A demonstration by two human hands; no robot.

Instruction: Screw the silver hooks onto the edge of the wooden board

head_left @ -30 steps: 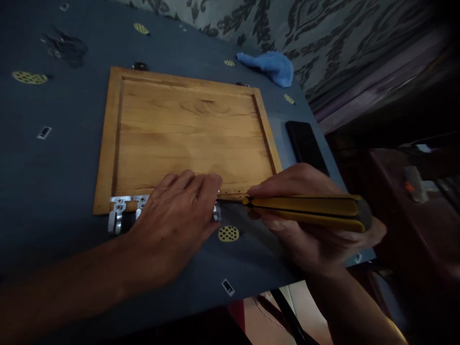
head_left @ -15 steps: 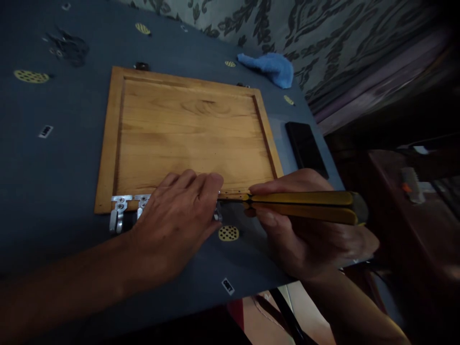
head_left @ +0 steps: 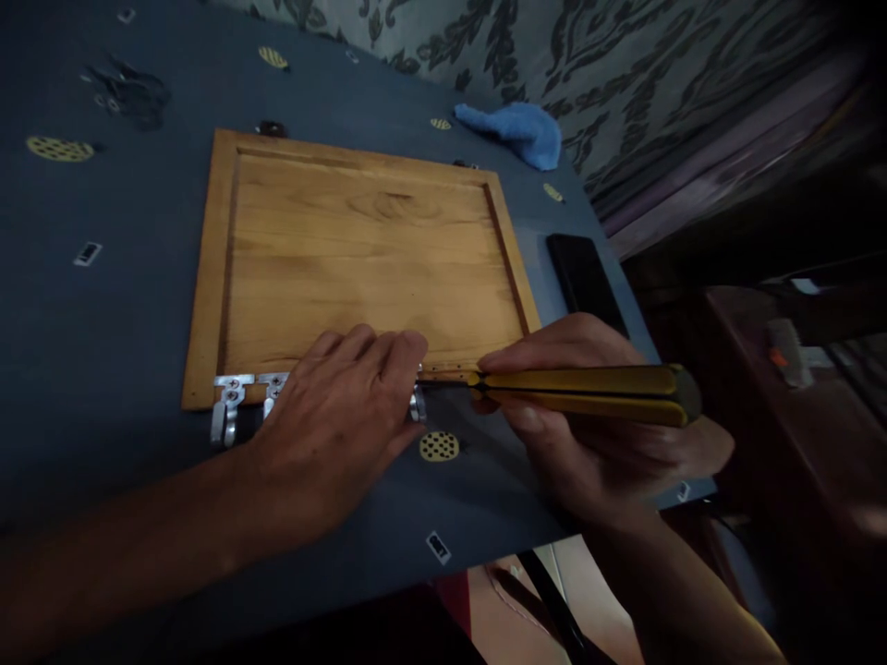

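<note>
A framed wooden panel (head_left: 374, 249), like a cabinet door, lies flat on the table. Along its near edge sit metal hinges (head_left: 233, 392), two of them showing left of my left hand. My left hand (head_left: 339, 416) is closed over the same edge, around another metal hinge (head_left: 417, 405) that shows only in part beside the thumb. In my right hand (head_left: 589, 453) is a screwdriver (head_left: 582, 392) with a yellow and black handle, held level. Its dark shaft points left along the edge toward that hinge. The tip is hidden by my left hand.
The table (head_left: 139, 323) has a dark blue patterned cover. A blue cloth (head_left: 519, 132) lies at the back, a black phone-like slab (head_left: 586, 282) to the right. Small dark metal parts (head_left: 128, 97) sit far left. Beyond the table's right side stands a brown piece of furniture (head_left: 796, 397).
The screwdriver handle has tilted slightly and my right fingers have shifted a little around it. My left hand and the panel stay nearly where they were; the view moved slightly.
</note>
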